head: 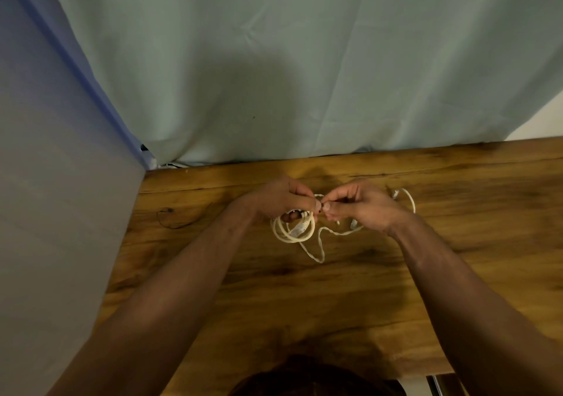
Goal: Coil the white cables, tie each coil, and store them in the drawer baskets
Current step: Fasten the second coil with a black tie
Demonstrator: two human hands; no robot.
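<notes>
Cable [294,228]: light, springy, coil hangs under left hand [274,199], pinched at top. Right hand [362,205] pinches loose tail; grip near crossing.

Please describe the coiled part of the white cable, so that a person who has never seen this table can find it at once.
On the wooden table, look just under the left hand. The coil hangs there as a few stacked white rings, held at its top by that hand. Unlike the loose white cable wandering to its right, it forms a tidy round loop.

White cable [294,231] — brown wood-grain table [335,289]
</notes>
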